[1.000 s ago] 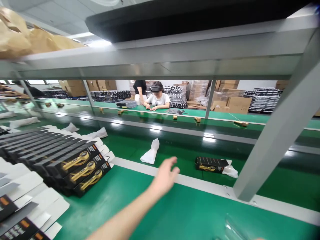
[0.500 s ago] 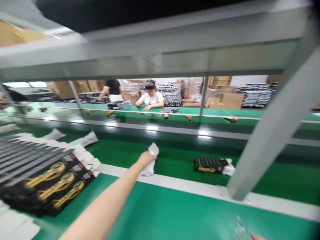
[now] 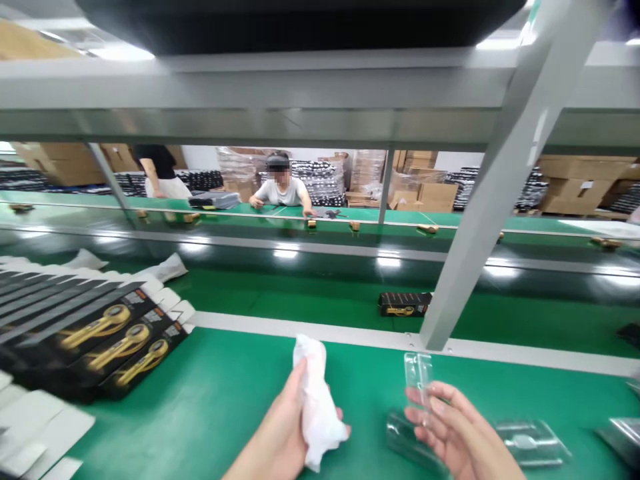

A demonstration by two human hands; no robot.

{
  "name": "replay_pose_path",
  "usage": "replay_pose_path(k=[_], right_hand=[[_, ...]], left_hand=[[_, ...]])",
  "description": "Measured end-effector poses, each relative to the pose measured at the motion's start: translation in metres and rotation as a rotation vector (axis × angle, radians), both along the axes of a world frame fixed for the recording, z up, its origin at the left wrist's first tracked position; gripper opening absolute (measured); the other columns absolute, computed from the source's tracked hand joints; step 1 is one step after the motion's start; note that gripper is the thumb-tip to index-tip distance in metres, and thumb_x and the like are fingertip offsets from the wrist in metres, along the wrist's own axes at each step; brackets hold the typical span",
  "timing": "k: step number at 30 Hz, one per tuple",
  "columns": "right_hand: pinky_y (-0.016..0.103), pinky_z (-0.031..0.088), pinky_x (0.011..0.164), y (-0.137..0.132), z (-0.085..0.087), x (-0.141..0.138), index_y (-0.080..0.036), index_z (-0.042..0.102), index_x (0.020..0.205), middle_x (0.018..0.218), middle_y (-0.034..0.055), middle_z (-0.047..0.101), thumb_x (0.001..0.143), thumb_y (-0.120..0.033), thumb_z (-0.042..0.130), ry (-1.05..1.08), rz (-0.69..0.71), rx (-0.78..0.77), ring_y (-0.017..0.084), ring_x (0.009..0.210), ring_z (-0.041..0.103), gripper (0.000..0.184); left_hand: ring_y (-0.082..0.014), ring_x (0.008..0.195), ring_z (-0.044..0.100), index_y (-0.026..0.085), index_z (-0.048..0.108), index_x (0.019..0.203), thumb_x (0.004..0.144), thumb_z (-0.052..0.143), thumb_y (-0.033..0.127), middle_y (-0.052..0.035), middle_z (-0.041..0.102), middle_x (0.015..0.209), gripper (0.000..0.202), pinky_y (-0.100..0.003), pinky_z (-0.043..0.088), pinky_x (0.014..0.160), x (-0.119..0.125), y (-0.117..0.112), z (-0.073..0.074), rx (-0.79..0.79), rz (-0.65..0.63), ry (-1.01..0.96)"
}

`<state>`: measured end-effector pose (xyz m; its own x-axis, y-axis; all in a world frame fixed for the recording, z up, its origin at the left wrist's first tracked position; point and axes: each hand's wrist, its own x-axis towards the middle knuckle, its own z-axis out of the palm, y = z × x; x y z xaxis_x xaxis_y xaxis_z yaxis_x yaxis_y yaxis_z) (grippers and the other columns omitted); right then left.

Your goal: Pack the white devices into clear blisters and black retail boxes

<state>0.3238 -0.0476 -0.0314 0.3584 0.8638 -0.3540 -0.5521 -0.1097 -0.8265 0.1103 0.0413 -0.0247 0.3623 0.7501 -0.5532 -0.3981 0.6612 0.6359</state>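
My left hand (image 3: pixel 290 417) is closed around a white wrapped packet (image 3: pixel 317 400) and holds it tilted over the green bench. In my right hand (image 3: pixel 450 423) a clear plastic tray (image 3: pixel 419 373) is pinched between thumb and fingers. Under and beside that hand lie more clear plastic trays (image 3: pixel 533 441), partly hidden by it. What is inside the white wrapping cannot be seen.
Black printed boxes (image 3: pixel 120 333) with open white flaps are stacked at left. Another black box (image 3: pixel 403 304) lies on the conveyor belt (image 3: pixel 280 293) behind a slanted metal post (image 3: pixel 480 227). A shelf beam (image 3: pixel 250 87) spans overhead. A co-worker (image 3: pixel 283 187) sits across the line.
My left hand has drawn the white packet back from the belt to above the bench. My right hand has risen into view with the clear tray. The camera view has turned right.
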Motion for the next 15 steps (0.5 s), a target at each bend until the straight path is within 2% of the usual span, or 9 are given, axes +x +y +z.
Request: replay_pose_path(k=[1, 3, 6, 8, 10, 13, 15], right_hand=[[0.032, 0.051, 0.065, 0.002, 0.002, -0.006, -0.020, 0.055, 0.094, 0.093, 0.0092, 0.071, 0.063, -0.044, 0.075, -0.023, -0.008, -0.001, 0.024, 0.079, 0.067, 0.044], [0.032, 0.052, 0.062, 0.006, 0.004, -0.020, -0.019, 0.055, 0.102, 0.092, 0.0100, 0.070, 0.067, -0.046, 0.070, -0.170, -0.002, 0.026, 0.024, 0.076, 0.067, 0.047], [0.032, 0.053, 0.064, 0.010, 0.004, -0.044, -0.020, 0.058, 0.108, 0.095, 0.0079, 0.068, 0.073, -0.046, 0.063, -0.595, 0.045, 0.140, 0.021, 0.075, 0.065, 0.044], [0.028, 0.053, 0.066, 0.012, -0.001, -0.060, -0.022, 0.059, 0.109, 0.094, 0.0053, 0.066, 0.077, -0.042, 0.061, -0.909, 0.142, 0.246, 0.018, 0.072, 0.064, 0.038], [0.026, 0.053, 0.064, 0.013, -0.008, -0.074, -0.022, 0.059, 0.109, 0.091, 0.0046, 0.065, 0.080, -0.036, 0.057, -1.161, 0.207, 0.340, 0.016, 0.070, 0.062, 0.032], [0.026, 0.052, 0.063, 0.013, -0.019, -0.088, -0.022, 0.057, 0.109, 0.087, 0.0050, 0.063, 0.085, -0.030, 0.052, -1.389, 0.217, 0.417, 0.018, 0.074, 0.062, 0.026], [0.027, 0.052, 0.066, 0.012, -0.025, -0.091, -0.022, 0.055, 0.110, 0.087, 0.0048, 0.062, 0.086, -0.027, 0.048, -1.459, 0.213, 0.435, 0.018, 0.076, 0.062, 0.025]], left_hand=[[-0.0177, 0.057, 0.058, 0.017, 0.048, 0.096, 0.082, 0.054, 0.048, -0.0013, 0.057, 0.070, 0.035, -0.038, 0.051, 0.062, 0.001, -0.008, -0.002, -0.014, 0.014, -0.046], [-0.0157, 0.058, 0.057, 0.015, 0.049, 0.098, 0.081, 0.058, 0.036, -0.0004, 0.055, 0.068, 0.029, -0.031, 0.049, 0.061, 0.003, -0.019, -0.006, 0.049, 0.008, -0.082], [-0.0140, 0.067, 0.057, 0.016, 0.048, 0.107, 0.073, 0.066, 0.027, 0.0002, 0.057, 0.075, 0.041, -0.025, 0.046, 0.063, 0.005, -0.031, -0.014, 0.233, -0.010, -0.081], [-0.0176, 0.082, 0.059, 0.018, 0.045, 0.111, 0.066, 0.069, 0.024, -0.0027, 0.061, 0.090, 0.052, -0.027, 0.046, 0.073, 0.009, -0.036, -0.016, 0.338, 0.016, 0.018], [-0.0201, 0.088, 0.059, 0.018, 0.042, 0.112, 0.064, 0.067, 0.022, -0.0051, 0.061, 0.099, 0.053, -0.028, 0.046, 0.077, 0.011, -0.040, -0.014, 0.412, 0.026, 0.179], [-0.0203, 0.086, 0.059, 0.018, 0.038, 0.114, 0.066, 0.064, 0.024, -0.0068, 0.061, 0.101, 0.054, -0.027, 0.047, 0.075, 0.009, -0.044, -0.010, 0.532, -0.012, 0.396], [-0.0215, 0.089, 0.058, 0.016, 0.034, 0.119, 0.067, 0.065, 0.029, -0.0096, 0.059, 0.104, 0.062, -0.028, 0.048, 0.077, 0.006, -0.046, -0.012, 0.631, -0.040, 0.462]])
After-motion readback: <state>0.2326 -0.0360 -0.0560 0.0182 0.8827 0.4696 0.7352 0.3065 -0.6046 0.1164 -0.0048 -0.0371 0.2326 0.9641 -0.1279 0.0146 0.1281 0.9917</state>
